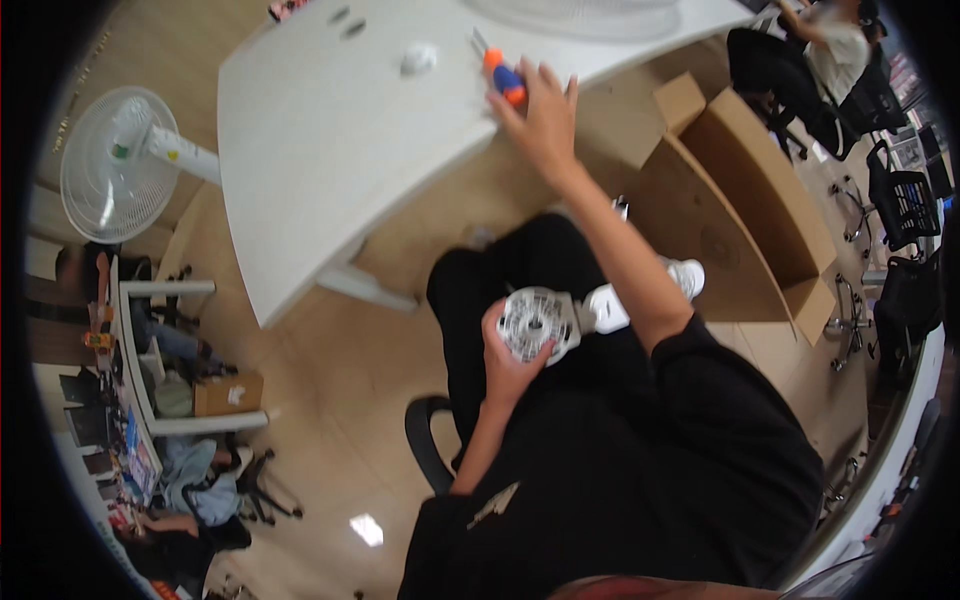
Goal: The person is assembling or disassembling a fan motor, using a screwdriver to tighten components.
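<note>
My left hand (pixel 512 365) is closed around the rim of a round white fan motor housing (pixel 535 325) with a slotted face and a dark centre. The housing is held over my lap, and a white neck piece (pixel 606 310) extends from its right side. My right arm stretches out to the white table, where my right hand (pixel 545 115) hovers at the near edge with fingers spread. Between its thumb and forefinger lies the orange and blue handle of a screwdriver (pixel 507 80), its metal shaft pointing away. Whether the fingers touch the handle is hard to tell.
On the white table (pixel 330 150) sit a small white part (pixel 418 60) and, at the far edge, a round fan grille (pixel 590 12). A standing fan (pixel 120 165) is at the left. An open cardboard box (pixel 745 200) stands right; people and office chairs are farther off.
</note>
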The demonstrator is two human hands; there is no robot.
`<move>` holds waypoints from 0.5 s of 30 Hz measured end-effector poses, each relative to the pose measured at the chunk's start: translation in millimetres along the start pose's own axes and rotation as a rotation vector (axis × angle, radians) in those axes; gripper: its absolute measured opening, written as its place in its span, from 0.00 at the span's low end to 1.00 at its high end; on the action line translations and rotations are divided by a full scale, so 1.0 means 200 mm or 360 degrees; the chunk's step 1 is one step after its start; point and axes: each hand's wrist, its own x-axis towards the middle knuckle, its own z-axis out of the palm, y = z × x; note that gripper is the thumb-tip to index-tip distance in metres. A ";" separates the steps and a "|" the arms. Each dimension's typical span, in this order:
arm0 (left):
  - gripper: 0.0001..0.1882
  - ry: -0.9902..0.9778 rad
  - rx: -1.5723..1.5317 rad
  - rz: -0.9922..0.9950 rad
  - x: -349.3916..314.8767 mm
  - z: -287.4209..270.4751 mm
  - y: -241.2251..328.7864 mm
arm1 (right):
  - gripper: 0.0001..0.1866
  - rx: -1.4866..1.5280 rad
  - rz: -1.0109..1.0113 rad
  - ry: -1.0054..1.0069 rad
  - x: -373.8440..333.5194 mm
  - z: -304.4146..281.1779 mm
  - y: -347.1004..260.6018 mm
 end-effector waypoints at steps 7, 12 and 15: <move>0.51 -0.0019 -0.0114 -0.0109 0.05 0.02 0.07 | 0.42 0.0030 -0.0071 -0.0039 0.02 0.00 0.07; 0.51 0.0003 -0.0049 -0.0075 0.03 0.02 0.07 | 0.40 -0.0003 -0.0089 -0.0024 0.03 -0.05 0.02; 0.52 -0.0015 -0.0162 -0.0088 0.00 0.03 0.04 | 0.40 0.0032 -0.0019 -0.0138 -0.04 -0.07 0.03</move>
